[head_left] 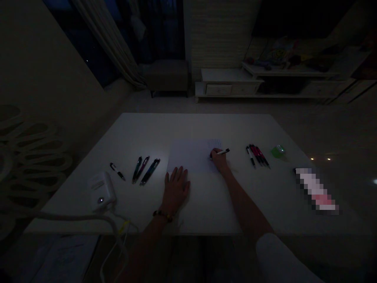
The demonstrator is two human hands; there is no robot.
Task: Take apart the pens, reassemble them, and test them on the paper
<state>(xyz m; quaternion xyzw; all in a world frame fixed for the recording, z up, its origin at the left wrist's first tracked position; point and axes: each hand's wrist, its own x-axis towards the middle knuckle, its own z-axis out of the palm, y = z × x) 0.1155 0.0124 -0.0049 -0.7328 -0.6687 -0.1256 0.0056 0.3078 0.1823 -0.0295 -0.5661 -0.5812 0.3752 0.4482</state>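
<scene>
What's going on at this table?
One person sits at a white table in a dim room. Their right hand grips a black-and-white pen, its tip at a sheet of paper. Their left hand lies flat, fingertips at the sheet's lower edge. A group of pens lies left of the sheet, and another group of pens lies to its right, beside a small green object. A white corded device sits near the left corner.
</scene>
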